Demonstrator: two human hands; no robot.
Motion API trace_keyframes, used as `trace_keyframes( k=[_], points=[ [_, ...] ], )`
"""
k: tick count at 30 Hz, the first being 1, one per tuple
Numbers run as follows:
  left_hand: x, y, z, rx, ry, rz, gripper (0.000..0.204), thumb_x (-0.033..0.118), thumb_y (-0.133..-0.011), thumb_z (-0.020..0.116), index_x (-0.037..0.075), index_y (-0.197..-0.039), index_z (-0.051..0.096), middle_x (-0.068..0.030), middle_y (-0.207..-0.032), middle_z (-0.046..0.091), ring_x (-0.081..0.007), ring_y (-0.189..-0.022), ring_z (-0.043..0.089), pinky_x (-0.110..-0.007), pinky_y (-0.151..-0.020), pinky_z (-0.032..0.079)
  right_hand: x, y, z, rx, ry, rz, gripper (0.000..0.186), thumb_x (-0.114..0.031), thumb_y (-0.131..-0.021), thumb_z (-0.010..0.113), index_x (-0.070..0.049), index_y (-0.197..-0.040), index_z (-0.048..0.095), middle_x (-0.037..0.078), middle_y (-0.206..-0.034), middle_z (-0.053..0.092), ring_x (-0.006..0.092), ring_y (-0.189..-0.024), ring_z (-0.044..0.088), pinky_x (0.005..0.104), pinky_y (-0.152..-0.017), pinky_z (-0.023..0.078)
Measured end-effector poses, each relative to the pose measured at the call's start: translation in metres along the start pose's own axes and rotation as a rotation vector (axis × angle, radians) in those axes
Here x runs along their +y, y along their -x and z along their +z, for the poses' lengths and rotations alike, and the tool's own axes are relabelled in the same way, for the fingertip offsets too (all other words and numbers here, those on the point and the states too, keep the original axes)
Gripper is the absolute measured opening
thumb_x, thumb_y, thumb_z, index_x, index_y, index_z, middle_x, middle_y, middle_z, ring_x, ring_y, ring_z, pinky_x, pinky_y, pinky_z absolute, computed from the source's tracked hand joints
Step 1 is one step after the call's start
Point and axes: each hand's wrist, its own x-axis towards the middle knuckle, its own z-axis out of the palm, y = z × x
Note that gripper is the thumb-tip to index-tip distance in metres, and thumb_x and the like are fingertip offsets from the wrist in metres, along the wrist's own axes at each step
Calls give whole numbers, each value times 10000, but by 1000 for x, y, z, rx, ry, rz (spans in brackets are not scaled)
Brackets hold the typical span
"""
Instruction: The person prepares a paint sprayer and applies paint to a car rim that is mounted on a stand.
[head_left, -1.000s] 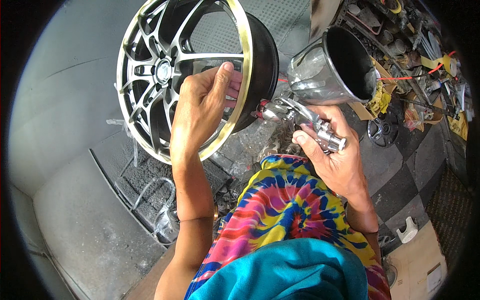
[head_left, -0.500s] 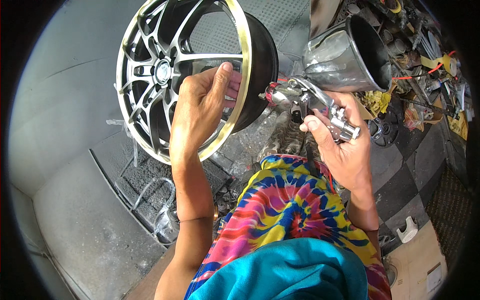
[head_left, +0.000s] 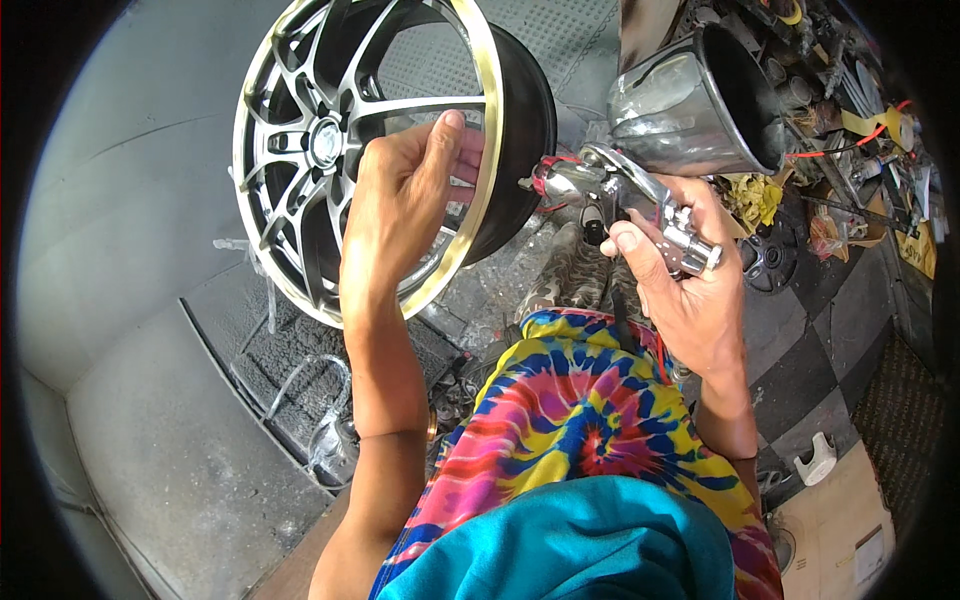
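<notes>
My left hand (head_left: pixel 400 200) grips the alloy wheel (head_left: pixel 327 145), its fingers reaching through an opening beside the yellowish outer lip (head_left: pixel 485 70). The wheel has silver and dark spokes and a black barrel on its right side. My right hand (head_left: pixel 690 290) is closed round a chrome spray gun (head_left: pixel 590 185) with a red ring at its nozzle, which points toward the wheel's right side. A large grey, paint-smeared cup (head_left: pixel 660 110) rides on the gun, open mouth tilted to the right.
Cluttered tools, cans and yellow paper (head_left: pixel 750 205) line the right side, with a red hose (head_left: pixel 840 150). A dark wheel cover (head_left: pixel 770 260) lies on the checkered floor. A grey mat (head_left: pixel 290 370) with a frame and coiled tubing lies lower left. A white plastic piece (head_left: pixel 815 460) sits lower right.
My right hand, the spray gun and its cup have shifted right and slightly upward. My left hand has risen slightly on the wheel, which stays nearly in place.
</notes>
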Motion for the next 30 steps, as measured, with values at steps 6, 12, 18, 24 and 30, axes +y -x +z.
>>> trace_keyframes(
  k=[6,12,18,24,30],
  points=[
    [-2,-7,0,-11,4,36,513,369,-1127,525,-91,-1075,748,-132,-879,761,-172,-789,730,-307,-726,609,7,3,-2,-34,32,-67,324,-91,-1017,716,40,-1273,566,88,-1102,693,115,-949,699,264,-802,580],
    [2,-9,0,5,-13,38,497,351,-1126,526,-93,-1098,748,-138,-892,764,-177,-807,738,-309,-737,615,5,6,-1,-50,20,-48,344,-90,-1009,725,46,-1286,573,88,-1102,696,117,-943,701,274,-831,587],
    [1,-13,0,-1,7,31,491,342,-1125,526,-97,-1116,746,-141,-900,769,-177,-820,740,-315,-739,616,-2,10,0,-79,76,-25,351,-101,-1011,724,41,-1297,579,89,-1100,701,105,-928,704,261,-821,572],
    [0,-16,-1,-11,-14,27,550,414,-1115,530,-90,-1124,749,-165,-954,767,-204,-850,744,-337,-777,639,4,13,2,-99,92,-22,354,-108,-1008,728,41,-1296,587,77,-1061,711,109,-917,712,262,-824,564],
    [-1,-16,-1,-13,-27,35,542,407,-1113,538,-92,-1127,748,-165,-953,766,-206,-860,745,-336,-779,640,3,14,9,-56,79,-93,311,-124,-963,775,-5,-1220,647,92,-898,749,138,-799,726,301,-715,574]
  ],
)
